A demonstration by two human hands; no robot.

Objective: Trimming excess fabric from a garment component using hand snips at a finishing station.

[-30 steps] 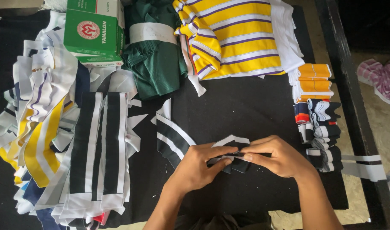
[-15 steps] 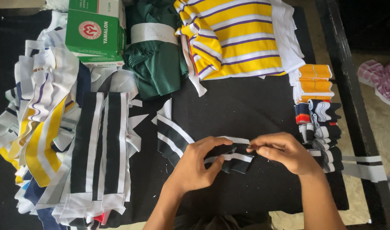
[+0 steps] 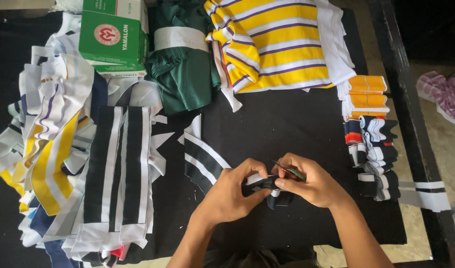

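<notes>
The striped strip (image 3: 207, 161), black with white bands, lies on the black desk (image 3: 287, 124) low and centre, its near end bunched between both hands. The left hand (image 3: 232, 193) is closed on that folded end, fingers curled over it; the right hand (image 3: 312, 186) is closed too, pinching the fabric from the other side and gripping small snips (image 3: 289, 172) with a green-and-red handle, whose tip points up-left. The hands touch over the fabric. Around them the desk cloth lies bare ahead and to the right, up to a stack of small folded pieces (image 3: 371, 144), orange on top and dark below, at the right edge. Left of the strip, close by, spreads a heap of striped strips (image 3: 88, 164) reaching the left edge. Farther up sit a green box (image 3: 113, 39), a green cloth (image 3: 182, 69) and a yellow striped cloth (image 3: 277, 44), all cut off by the top edge. A pink cloth (image 3: 446, 94) lies on the floor beyond the desk's right rail. The snips' blades are mostly hidden by the fingers, and how the strip's end is folded cannot be made out. Against half a second ago, the hands have drawn closer together and the strip's end is more tightly bunched.
</notes>
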